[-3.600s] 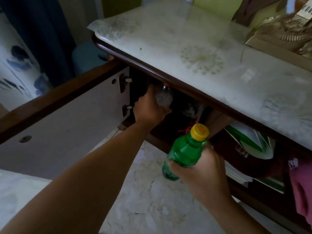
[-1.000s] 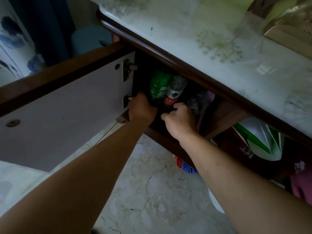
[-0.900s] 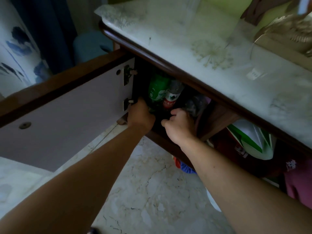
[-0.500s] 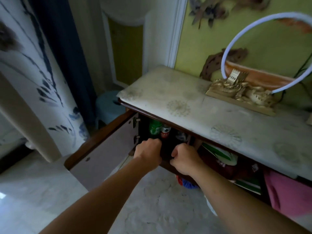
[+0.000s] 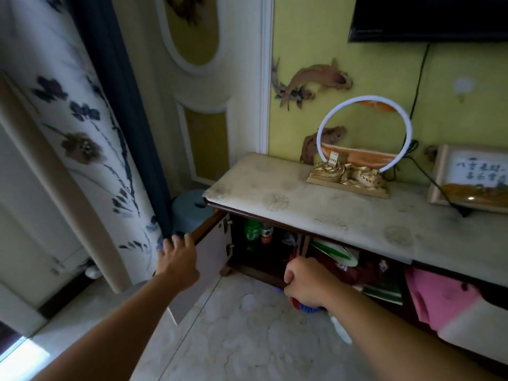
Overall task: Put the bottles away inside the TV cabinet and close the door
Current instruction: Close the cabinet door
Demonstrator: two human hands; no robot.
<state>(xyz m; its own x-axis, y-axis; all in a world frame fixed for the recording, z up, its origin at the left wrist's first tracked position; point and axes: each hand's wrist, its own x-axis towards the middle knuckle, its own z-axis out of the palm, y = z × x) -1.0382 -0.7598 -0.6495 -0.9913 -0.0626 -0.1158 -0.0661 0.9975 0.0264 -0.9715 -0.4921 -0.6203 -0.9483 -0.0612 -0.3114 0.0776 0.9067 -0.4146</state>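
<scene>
A green bottle [image 5: 251, 232] and a clear bottle with a red label [image 5: 266, 234] stand upright side by side at the left inside the open TV cabinet [image 5: 264, 254]. The cabinet door [image 5: 213, 250] swings out to the left, showing its pale inner face. My left hand [image 5: 177, 258] rests on the door's top outer edge, fingers curled over it. My right hand [image 5: 306, 281] is a loose fist in front of the cabinet's lower right edge, holding nothing that I can see.
A pale patterned cloth covers the cabinet top [image 5: 316, 207]. On it stand a gold ornament with a white ring [image 5: 349, 177] and a framed picture [image 5: 472, 177]. A blue stool [image 5: 189, 209] stands left of the cabinet. Pink cloth [image 5: 437, 295] and green-white items [image 5: 335, 251] fill the open shelves to the right.
Both hands have left the cabinet interior. My left hand moved out to the door's outer edge. The view has risen and pulled back.
</scene>
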